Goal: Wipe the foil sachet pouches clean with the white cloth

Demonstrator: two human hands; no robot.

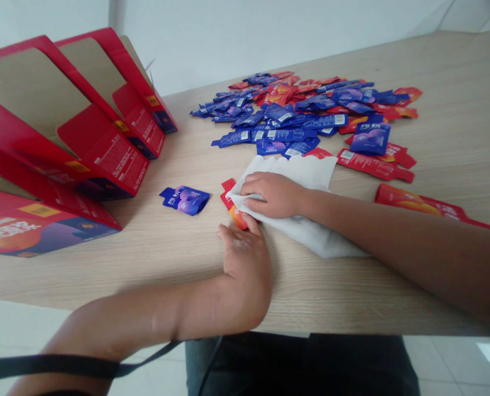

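Bare left forearm (158,313), crossed by a dark strap (55,366), angles over the near edge of a wooden tabletop (170,253). At left, three red boxes (108,148) stand in a row, lids raised so their insides lie exposed. A lone blue pouch (186,199) rests nearby. Next, a red-orange pouch (237,214) lies partly covered; the left hand (245,253), visible digits spread at its near end, seems to steady it, though whether that grip pinches cannot be told. The right hand (273,193) pinches a folded white cloth (306,228) over the pouch, a grip that apparently controls the corner. Behind sprawls a mixed heap (294,121); far right, another red pouch (426,202) sits partly behind the right forearm (397,242)
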